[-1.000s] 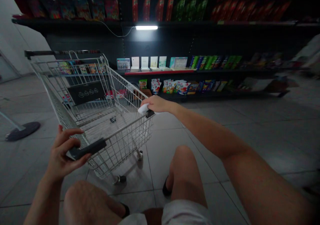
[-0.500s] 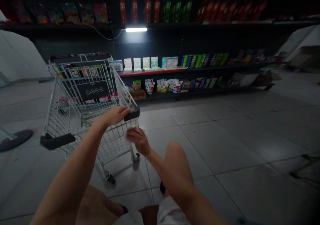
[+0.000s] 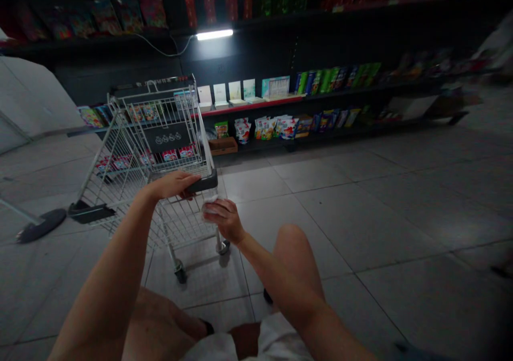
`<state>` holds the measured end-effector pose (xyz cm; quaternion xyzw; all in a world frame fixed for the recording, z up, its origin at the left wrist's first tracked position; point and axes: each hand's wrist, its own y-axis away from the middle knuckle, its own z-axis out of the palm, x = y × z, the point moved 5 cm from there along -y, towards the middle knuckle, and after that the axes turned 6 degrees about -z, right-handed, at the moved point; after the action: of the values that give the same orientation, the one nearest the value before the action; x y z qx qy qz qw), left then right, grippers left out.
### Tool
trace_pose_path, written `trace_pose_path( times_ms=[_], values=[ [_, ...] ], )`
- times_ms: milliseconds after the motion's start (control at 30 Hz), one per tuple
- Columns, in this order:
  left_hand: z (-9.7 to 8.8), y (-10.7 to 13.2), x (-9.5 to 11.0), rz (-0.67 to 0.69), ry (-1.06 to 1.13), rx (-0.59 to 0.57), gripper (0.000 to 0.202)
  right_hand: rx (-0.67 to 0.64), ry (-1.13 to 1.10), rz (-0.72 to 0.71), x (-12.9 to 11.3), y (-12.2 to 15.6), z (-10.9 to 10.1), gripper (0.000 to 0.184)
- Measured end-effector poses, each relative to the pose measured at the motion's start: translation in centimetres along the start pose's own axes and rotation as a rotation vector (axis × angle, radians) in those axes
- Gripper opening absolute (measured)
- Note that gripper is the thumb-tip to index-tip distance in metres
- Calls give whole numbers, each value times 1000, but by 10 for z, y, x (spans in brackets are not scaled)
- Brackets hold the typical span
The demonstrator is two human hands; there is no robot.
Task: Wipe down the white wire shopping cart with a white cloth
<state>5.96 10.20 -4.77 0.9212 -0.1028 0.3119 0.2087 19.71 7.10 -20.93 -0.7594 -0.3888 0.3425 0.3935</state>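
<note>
A metal wire shopping cart (image 3: pixel 132 152) stands on the tiled floor in front of me, with black plastic corner guards. My left hand (image 3: pixel 172 183) grips the near right corner guard (image 3: pixel 202 182) of the cart's rim. Just below it, my right hand (image 3: pixel 222 218) holds a small white cloth (image 3: pixel 209 206) pressed against the cart's wire side. My bare knees show at the bottom of the view.
Dark store shelves (image 3: pixel 280 102) with snack packets, boxes and bottles run along the back. A lit tube lamp (image 3: pixel 214 34) hangs under the top shelf. A round dark stand base (image 3: pixel 38 226) lies on the floor at the left. Grey tiles stretch to the right.
My left hand left the cart's left corner guard and took the right one. My right hand with the cloth dropped from the rim to the wire side. The cart turned slightly.
</note>
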Motion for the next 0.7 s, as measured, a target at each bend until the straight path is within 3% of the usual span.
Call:
trace_pose_path(
  times_ms=[133,267,333,400,500,600,700],
  values=[
    [1,5,7,49,-80,-14,54,119,32,82,2,-13,-19,38],
    [3,9,7,15,-75,-15,55,-26,6,66,5,-7,-4,30],
    [4,12,7,3,-70,-16,54,-78,-43,41,6,1,-8,29],
    [5,14,8,2,-67,-18,54,15,-83,77,9,2,-23,33],
    [7,15,9,3,-64,-27,56,259,-86,321,18,-1,-41,44],
    [8,16,9,7,-55,-14,56,262,-84,434,16,-1,-23,45],
    [8,18,8,5,-51,-8,52,138,-79,349,14,10,-4,40]
  ],
)
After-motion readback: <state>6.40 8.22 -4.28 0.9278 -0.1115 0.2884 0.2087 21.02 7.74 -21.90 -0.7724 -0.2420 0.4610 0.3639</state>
